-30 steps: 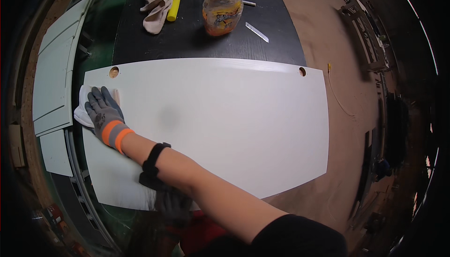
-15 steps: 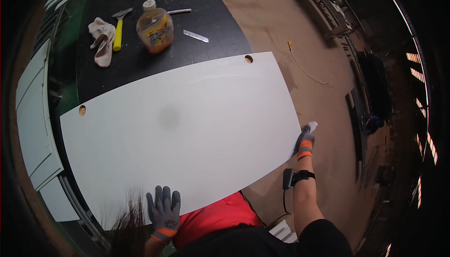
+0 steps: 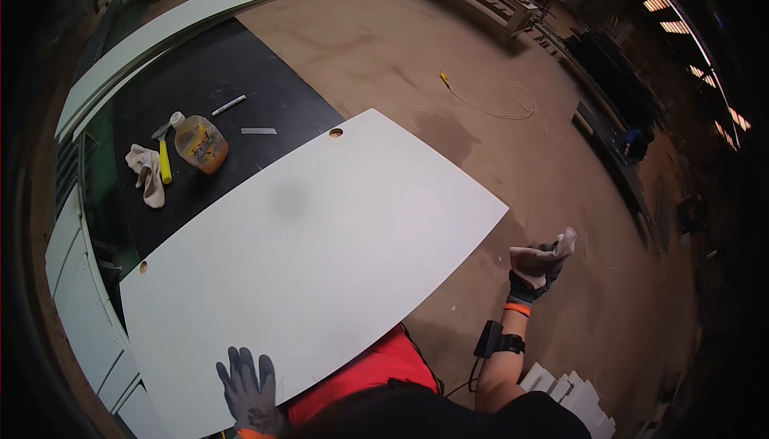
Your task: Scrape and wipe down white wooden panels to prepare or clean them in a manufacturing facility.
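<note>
A large white panel (image 3: 304,255) with two round holes near its far edge lies in front of me, partly over a black table. My left hand (image 3: 252,395), in a grey glove with an orange cuff, rests flat on the panel's near edge with its fingers spread. Off the panel's right end, my right hand (image 3: 538,279), gloved alike, is closed round a pale cloth (image 3: 541,259) and held out over the floor. On the black table (image 3: 272,78) are a bottle (image 3: 200,144) of orange liquid, a yellow-handled scraper (image 3: 165,159) and a second crumpled cloth (image 3: 146,176).
A flat metal blade (image 3: 259,130) and a white marker-like stick (image 3: 229,106) lie beyond the bottle. Long white panels (image 3: 200,2) run along the far left. A yellow-ended cord (image 3: 445,80) lies on the floor, and white pieces (image 3: 573,399) are stacked at my lower right.
My right hand has moved off the panel's right edge with the cloth and is out over the floor. The left stays flat on the panel. My view has turned rightward.
</note>
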